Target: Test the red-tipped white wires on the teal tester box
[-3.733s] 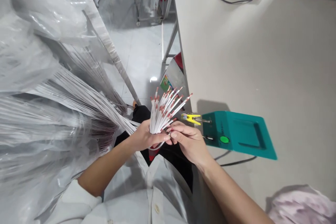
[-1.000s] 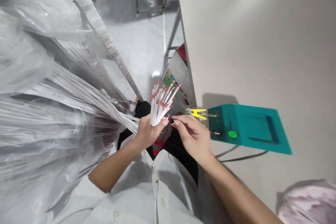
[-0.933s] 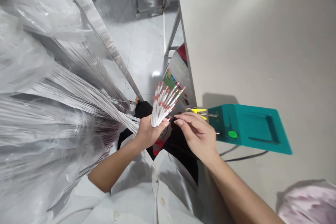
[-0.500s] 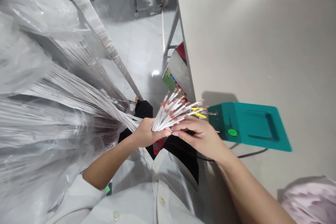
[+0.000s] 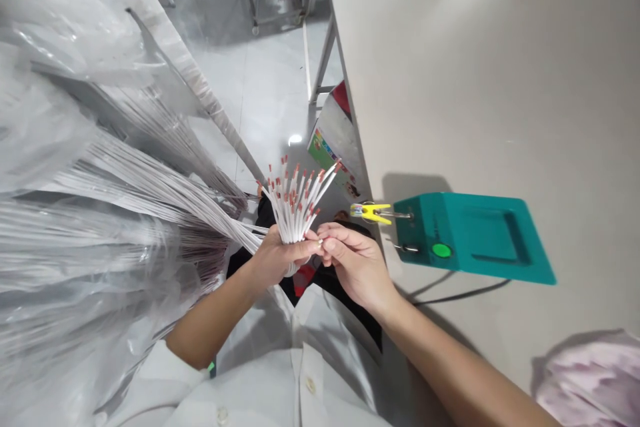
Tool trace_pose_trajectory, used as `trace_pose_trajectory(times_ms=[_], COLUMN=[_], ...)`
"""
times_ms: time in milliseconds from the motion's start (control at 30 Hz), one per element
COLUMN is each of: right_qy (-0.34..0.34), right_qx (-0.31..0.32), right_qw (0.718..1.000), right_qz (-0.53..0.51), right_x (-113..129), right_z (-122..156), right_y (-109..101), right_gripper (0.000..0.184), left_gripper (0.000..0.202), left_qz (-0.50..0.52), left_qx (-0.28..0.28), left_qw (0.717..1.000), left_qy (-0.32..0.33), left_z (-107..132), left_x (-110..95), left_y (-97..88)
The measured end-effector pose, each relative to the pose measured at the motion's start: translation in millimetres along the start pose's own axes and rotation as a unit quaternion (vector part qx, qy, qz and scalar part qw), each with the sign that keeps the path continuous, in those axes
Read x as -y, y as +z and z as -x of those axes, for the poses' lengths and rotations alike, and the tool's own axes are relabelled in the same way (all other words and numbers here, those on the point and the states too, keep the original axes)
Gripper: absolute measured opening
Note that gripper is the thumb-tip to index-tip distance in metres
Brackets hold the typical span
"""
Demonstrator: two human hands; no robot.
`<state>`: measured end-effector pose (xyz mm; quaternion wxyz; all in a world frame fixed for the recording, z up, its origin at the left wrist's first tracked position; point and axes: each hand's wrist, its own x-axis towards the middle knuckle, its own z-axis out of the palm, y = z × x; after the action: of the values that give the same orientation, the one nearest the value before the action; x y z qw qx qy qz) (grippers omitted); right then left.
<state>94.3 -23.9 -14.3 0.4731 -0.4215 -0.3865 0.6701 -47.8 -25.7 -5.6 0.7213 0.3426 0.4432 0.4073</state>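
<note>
My left hand is closed around a bundle of white wires with reddish, copper-coloured tips. The tips fan out upward above the thumb. From the fist, the wires run back left toward more long white wires under clear plastic. My right hand pinches thumb and forefinger together beside the left thumb tip; a tiny pale thing shows there, too small to name. Right of the hands, a teal device with a green button lies at the table's edge. A yellow clip is attached to its metal prong.
The pale table fills the right side, with a black cable behind the device and pinkish-white cloth at lower right. Plastic-covered wires crowd the left. Between them, a printed bag stands on the floor.
The wire tips have swung from leaning right to pointing upward and left. My right hand has drawn left, away from the teal device, leaving the yellow clip in plain sight.
</note>
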Motion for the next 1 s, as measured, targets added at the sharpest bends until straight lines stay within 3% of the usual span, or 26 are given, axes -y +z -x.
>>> trace_pose_trajectory(times_ms=[100,233,367,467,533,700,767,833,1000], right_qy=[-0.057,-0.135,-0.163,-0.196,-0.250,-0.360,-0.358,-0.328,-0.237], right_qx=[-0.012,-0.041,-0.049,-0.042,-0.026,0.016,0.035,0.058,-0.009], right_qw=[0.997,0.975,0.961,0.943,0.907,0.759,0.732,0.739,0.870], right_qz=[0.059,0.172,0.220,0.264,0.337,0.542,0.578,0.586,0.432], right_x=[2.2,4.9,4.2,3.1,2.7,3.7,5.3,7.8,13.3], right_z=[-0.4,-0.7,-0.2,-0.4,-1.4,-4.4,-4.5,-3.9,-2.4], right_y=[-1.2,-3.7,-5.4,-7.1,-10.4,-24.9,-28.1,-27.7,-17.4], right_gripper=[0.009,0.007,0.007,0.009,0.010,0.015,0.017,0.018,0.018], left_gripper=[0.026,0.027,0.029,0.027,0.026,0.024,0.025,0.025,0.026], left_qz=[0.013,-0.062,-0.142,-0.122,-0.096,-0.099,-0.096,-0.088,-0.082], left_qx=[-0.013,-0.050,-0.059,-0.072,-0.090,-0.123,-0.135,-0.147,-0.154], left_qw=[1.000,0.997,0.988,0.989,0.991,0.987,0.986,0.985,0.984], left_qy=[0.001,0.015,0.027,0.035,0.033,0.029,0.027,0.023,0.031], left_z=[-0.4,1.6,4.3,5.4,5.7,6.2,6.2,5.9,6.3], left_x=[4.9,4.8,2.3,4.3,6.5,8.1,7.9,7.7,4.5], left_y=[0.9,2.7,5.0,6.8,8.4,12.0,12.1,11.3,9.2])
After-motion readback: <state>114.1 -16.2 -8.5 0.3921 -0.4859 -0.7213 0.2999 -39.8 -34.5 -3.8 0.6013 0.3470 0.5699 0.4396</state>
